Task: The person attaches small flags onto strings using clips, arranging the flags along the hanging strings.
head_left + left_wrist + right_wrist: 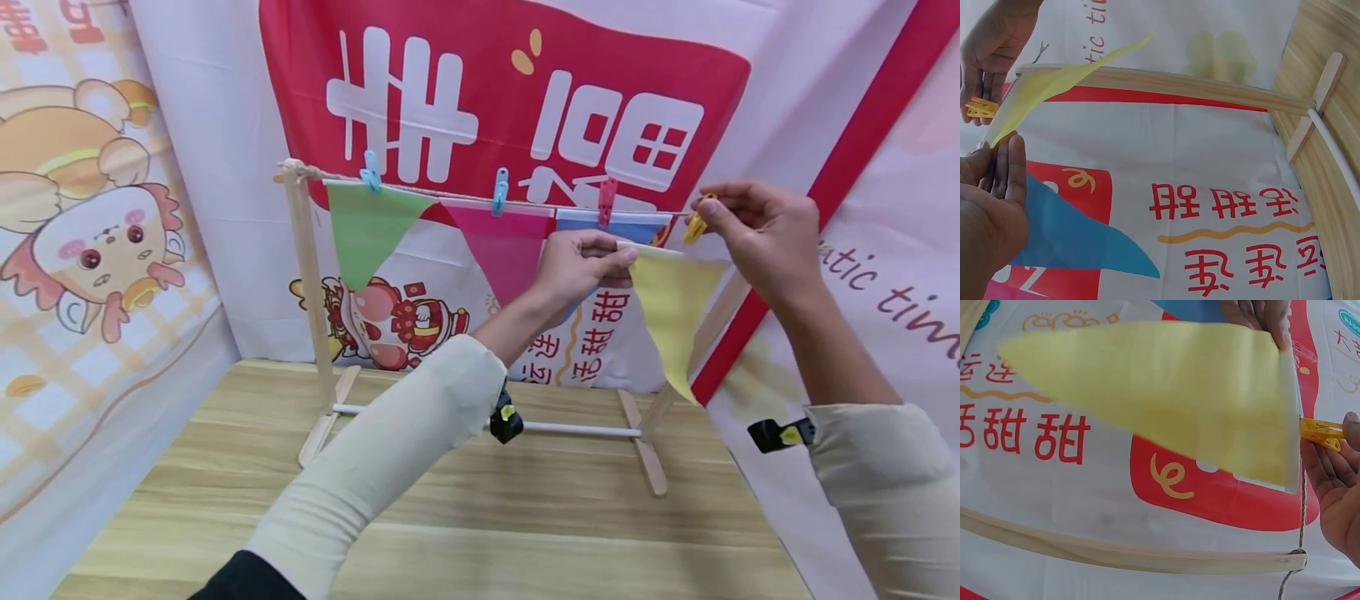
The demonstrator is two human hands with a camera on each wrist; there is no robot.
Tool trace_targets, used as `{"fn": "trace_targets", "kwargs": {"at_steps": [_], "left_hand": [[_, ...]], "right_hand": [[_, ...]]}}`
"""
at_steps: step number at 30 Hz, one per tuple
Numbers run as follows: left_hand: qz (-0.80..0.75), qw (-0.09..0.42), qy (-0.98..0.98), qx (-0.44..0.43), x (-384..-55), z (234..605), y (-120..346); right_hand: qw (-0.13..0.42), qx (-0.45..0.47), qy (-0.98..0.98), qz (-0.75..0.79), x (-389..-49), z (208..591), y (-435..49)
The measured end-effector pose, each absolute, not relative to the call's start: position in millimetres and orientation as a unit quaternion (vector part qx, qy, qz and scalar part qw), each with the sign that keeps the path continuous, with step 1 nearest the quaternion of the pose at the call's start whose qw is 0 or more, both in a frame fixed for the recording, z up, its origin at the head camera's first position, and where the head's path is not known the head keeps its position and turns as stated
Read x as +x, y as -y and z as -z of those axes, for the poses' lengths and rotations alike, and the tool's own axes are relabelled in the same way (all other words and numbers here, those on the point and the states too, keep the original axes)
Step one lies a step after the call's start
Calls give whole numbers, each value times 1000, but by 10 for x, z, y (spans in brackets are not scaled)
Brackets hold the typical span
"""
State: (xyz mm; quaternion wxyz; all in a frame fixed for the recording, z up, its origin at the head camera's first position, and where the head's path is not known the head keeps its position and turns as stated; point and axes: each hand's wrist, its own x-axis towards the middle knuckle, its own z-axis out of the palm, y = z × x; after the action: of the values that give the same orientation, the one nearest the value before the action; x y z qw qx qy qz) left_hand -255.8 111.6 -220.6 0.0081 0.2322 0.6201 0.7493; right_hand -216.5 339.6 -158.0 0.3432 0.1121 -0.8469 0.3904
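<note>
My left hand (573, 265) pinches the white top edge of a yellow triangular pennant (666, 304) near its left corner. The pennant hangs point down, just in front of and below the string. My right hand (776, 237) holds a yellow clothespin (699, 220) between thumb and fingers, beside the string at the pennant's right end. In the right wrist view the clothespin (1321, 432) is close to the pennant's white edge; whether its tips touch the edge or string (1303, 515) I cannot tell. Left of my hands hang a blue pennant (1079, 231), a pink pennant (498, 242) and a green pennant (371, 225).
Blue clothespins (371, 172) and a red clothespin (607, 202) grip the string. It runs between two wooden posts (309, 275) with flat feet, joined low by a white rod (581, 429). The stand is on a wood-grain table (480, 517); printed cloths (225, 167) surround it.
</note>
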Motion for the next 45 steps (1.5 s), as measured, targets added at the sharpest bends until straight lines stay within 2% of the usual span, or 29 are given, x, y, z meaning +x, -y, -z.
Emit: {"fn": "trace_targets", "kwargs": {"at_steps": [32, 45], "left_hand": [[-812, -37, -571, 115, -2336, 2013, -1660], [-824, -63, -554, 99, -2337, 2012, -1769]], "right_hand": [[358, 95, 832, -414, -2078, 1326, -3563], [343, 81, 841, -411, -2092, 1341, -3691]]}}
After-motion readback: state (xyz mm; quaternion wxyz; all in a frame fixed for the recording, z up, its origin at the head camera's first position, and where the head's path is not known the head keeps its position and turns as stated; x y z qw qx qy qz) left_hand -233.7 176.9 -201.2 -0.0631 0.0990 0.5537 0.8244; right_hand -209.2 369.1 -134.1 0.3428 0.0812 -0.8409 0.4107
